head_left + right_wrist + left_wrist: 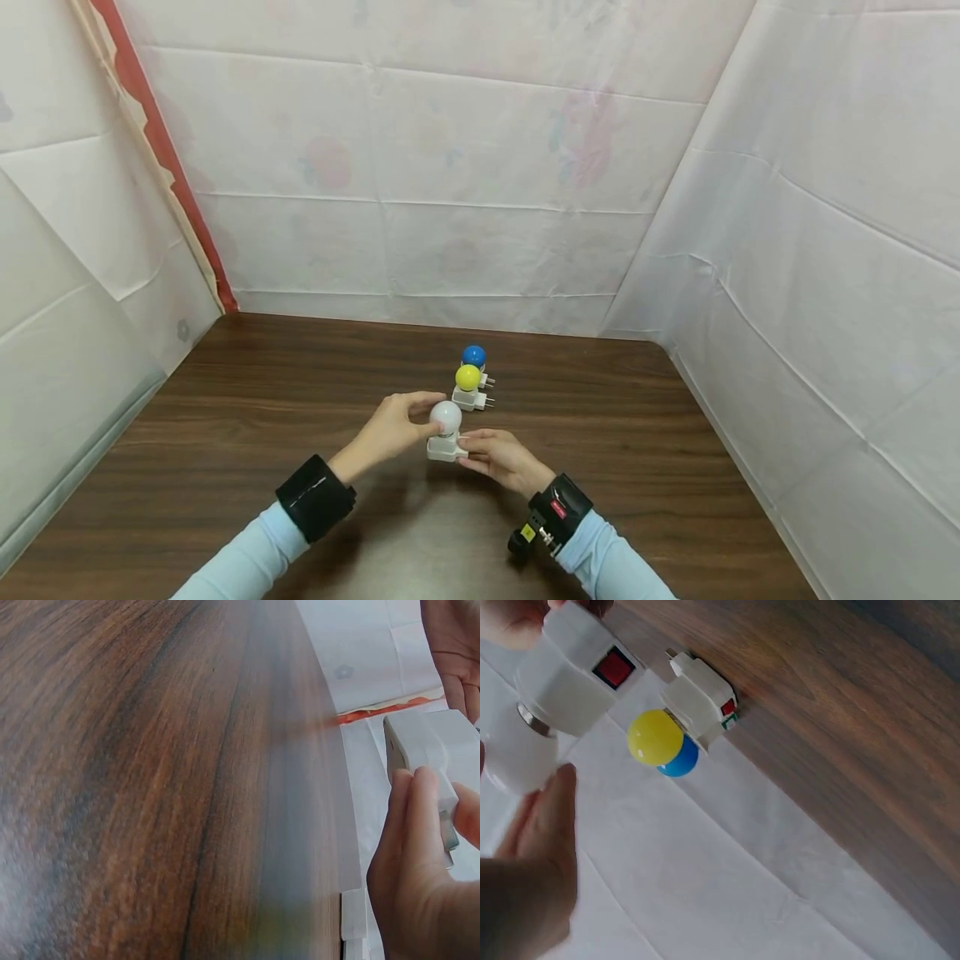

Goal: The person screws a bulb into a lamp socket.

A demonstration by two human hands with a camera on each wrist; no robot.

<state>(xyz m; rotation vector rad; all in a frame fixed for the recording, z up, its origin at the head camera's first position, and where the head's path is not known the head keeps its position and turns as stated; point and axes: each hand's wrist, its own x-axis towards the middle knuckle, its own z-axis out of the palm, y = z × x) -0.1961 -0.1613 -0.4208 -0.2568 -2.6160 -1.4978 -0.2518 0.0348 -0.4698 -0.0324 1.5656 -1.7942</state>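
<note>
In the head view my left hand (392, 429) pinches a white round bulb (446, 416) between thumb and fingers. The bulb stands upright in a white plug-in lamp socket (442, 451). My right hand (510, 461) grips the plug side of that socket. A red switch (615, 667) shows on the socket in the left wrist view, with a metal collar between bulb and base. In the right wrist view, fingers (424, 825) and thumb hold the white socket (439, 739), metal prongs showing below it. The bulb is mostly out of that view.
Just behind stand two similar sockets, one with a yellow bulb (468, 377) and one with a blue bulb (473, 356), their prongs pointing right. All are on a brown wood-grain table (300, 375). White sheeting (450, 150) hangs at the back and both sides.
</note>
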